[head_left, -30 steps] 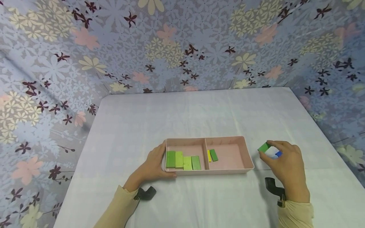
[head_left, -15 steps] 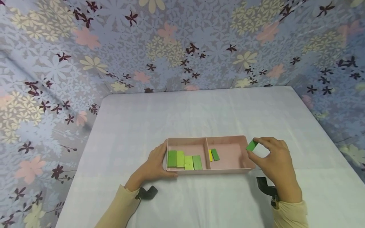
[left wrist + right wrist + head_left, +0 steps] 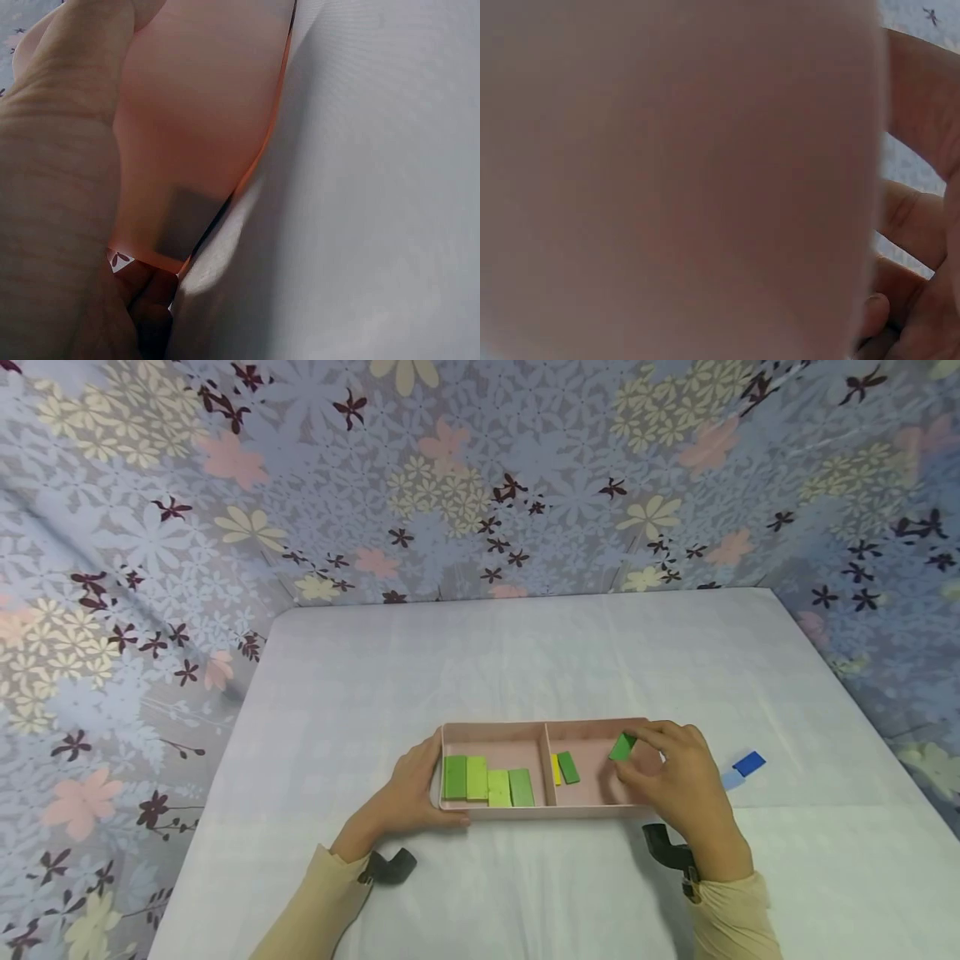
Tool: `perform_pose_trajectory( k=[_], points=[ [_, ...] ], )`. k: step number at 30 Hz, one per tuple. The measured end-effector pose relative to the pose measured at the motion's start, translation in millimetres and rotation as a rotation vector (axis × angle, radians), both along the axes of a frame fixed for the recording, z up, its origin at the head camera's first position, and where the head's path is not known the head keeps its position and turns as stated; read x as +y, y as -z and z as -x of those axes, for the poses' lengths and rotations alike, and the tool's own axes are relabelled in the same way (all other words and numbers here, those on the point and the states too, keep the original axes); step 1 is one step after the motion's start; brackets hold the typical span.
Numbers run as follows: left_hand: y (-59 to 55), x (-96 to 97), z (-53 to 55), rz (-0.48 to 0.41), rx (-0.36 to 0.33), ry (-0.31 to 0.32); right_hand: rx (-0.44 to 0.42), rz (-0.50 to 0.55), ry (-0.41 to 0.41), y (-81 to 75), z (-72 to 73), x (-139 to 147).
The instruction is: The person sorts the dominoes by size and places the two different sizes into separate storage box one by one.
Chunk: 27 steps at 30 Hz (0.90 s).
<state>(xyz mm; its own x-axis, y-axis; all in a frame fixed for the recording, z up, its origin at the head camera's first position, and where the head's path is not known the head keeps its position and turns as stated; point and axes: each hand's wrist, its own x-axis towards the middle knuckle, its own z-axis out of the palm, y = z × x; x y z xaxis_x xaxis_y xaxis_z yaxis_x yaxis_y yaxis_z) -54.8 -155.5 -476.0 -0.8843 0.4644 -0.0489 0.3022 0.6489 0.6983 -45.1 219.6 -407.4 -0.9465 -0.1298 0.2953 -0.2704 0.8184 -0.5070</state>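
Observation:
A pink two-compartment box (image 3: 510, 813) lies near the middle of the white table. My left hand (image 3: 408, 793) grips its left end, thumb along the front wall; the left wrist view has that hand beside the pink wall (image 3: 202, 90). Over the right compartment, my right hand (image 3: 678, 772) pinches a green rectangular block (image 3: 622, 747) between thumb and fingers. A green block (image 3: 568, 767) and a thin yellow block (image 3: 556, 769) lie by the divider. Several green and lime blocks (image 3: 476, 778) line the left compartment. A blurred pinkish surface (image 3: 675, 165) hides most of the right wrist view.
Right of the box, a blue block (image 3: 749, 764) and a light blue block (image 3: 731, 779) lie on the white table cover (image 3: 480, 668). Flower-patterned cloth (image 3: 465, 485) hangs behind the table and at its sides.
My right hand has carried the green block leftward, from the table right of the box to over the right compartment. The blue blocks have come into view. My left hand stays on the box.

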Motion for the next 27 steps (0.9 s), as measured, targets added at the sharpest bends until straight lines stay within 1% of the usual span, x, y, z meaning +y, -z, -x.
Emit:
perform_pose_trajectory(
  k=[5,8,12,19,21,27],
  points=[
    [0.9,1.4,-0.3,0.002,0.001,0.005,-0.004,0.002,-0.029,4.8,4.0,-7],
    [1.0,1.7,0.3,-0.002,0.012,0.004,-0.002,-0.013,-0.031,6.5,6.9,-11],
    [0.7,0.6,0.8,0.002,0.011,-0.004,-0.022,-0.044,-0.036,7.8,10.4,-17],
    [-0.4,-0.1,0.7,0.006,0.015,0.000,0.003,-0.108,0.001,11.3,14.5,-25],
    [-0.5,0.0,1.1,0.000,0.014,0.004,-0.011,-0.122,0.005,11.2,15.4,-27],
    [-0.4,0.4,1.4,-0.012,0.012,0.005,-0.071,-0.157,-0.016,10.6,17.2,-31]
  ],
)
